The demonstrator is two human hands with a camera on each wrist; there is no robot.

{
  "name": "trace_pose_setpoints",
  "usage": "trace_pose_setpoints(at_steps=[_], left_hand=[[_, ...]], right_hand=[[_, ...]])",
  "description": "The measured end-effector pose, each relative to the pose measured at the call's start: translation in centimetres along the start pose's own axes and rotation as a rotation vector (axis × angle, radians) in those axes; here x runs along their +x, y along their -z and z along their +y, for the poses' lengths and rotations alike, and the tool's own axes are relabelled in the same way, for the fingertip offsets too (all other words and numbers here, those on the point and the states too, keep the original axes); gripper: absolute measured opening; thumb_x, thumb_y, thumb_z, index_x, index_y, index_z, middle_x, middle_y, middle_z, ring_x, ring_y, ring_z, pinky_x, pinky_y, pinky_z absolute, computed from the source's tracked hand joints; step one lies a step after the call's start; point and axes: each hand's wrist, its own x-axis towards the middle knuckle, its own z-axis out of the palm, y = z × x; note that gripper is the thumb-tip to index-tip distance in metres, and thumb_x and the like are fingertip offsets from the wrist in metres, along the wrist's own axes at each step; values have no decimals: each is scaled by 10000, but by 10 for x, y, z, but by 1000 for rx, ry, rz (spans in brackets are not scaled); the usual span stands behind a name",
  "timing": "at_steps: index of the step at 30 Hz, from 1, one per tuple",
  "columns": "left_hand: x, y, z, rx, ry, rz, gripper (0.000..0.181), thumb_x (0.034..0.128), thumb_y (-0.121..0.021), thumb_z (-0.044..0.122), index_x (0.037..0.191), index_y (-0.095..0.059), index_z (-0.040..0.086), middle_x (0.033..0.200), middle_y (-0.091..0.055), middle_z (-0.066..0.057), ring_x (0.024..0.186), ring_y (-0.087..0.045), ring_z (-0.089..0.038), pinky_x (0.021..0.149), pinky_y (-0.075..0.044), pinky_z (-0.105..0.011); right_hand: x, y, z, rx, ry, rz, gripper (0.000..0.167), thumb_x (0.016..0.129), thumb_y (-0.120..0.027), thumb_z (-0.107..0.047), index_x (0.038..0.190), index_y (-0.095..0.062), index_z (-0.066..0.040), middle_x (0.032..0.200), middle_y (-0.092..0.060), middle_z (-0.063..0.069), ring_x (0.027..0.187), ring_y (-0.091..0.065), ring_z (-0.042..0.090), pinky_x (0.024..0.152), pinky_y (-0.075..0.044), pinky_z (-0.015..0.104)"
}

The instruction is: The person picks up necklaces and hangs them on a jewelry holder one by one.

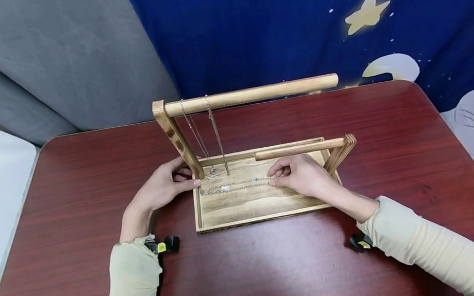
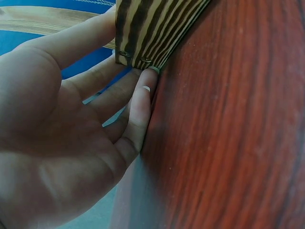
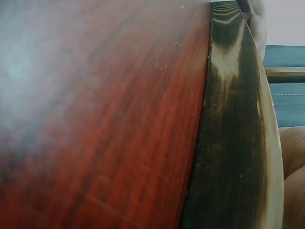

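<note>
A wooden jewelry stand has a shallow tray base [image 1: 247,213], a long upper bar [image 1: 256,94] and a shorter lower bar [image 1: 297,149]. Two thin necklaces, one a chain [image 1: 218,140], hang from the upper bar near its left post [image 1: 180,144]. Inside the tray lies a necklace [image 1: 234,187], stretched lengthwise with small shiny pieces on it. My right hand [image 1: 299,174] pinches its right end between thumb and forefinger. My left hand [image 1: 161,186] grips the stand's left end, thumb on the near side and fingers behind the post; the left wrist view shows fingers around the striped wood [image 2: 152,33].
The stand stands on a reddish-brown table [image 1: 258,279], toward its far edge. Behind hang a grey curtain [image 1: 77,49] and a blue cloth [image 1: 254,21] with printed stars and a cat. In the right wrist view, the tray's front wall [image 3: 228,133] fills the middle.
</note>
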Motion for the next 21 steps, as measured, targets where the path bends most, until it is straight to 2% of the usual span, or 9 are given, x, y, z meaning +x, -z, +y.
trace_pose_setpoints(at_steps=[13, 21], left_hand=[[-1, 1, 1, 61, 21, 13, 556, 914, -739, 166, 1393, -504, 11, 1109, -620, -156, 981, -611, -250, 819, -477, -259], [1, 1, 0, 81, 17, 13, 560, 918, -734, 164, 1405, -498, 18, 1110, -617, -150, 977, -607, -241, 821, -474, -250]], right_hand=[[3, -7, -3, 49, -43, 23, 88, 816, -820, -265, 865, -757, -227, 776, -609, -81, 713, -541, 91, 677, -422, 289], [5, -9, -4, -4, -46, 26, 54, 822, -809, -261, 815, -758, -245, 735, -621, -90, 673, -536, 83, 648, -428, 292]])
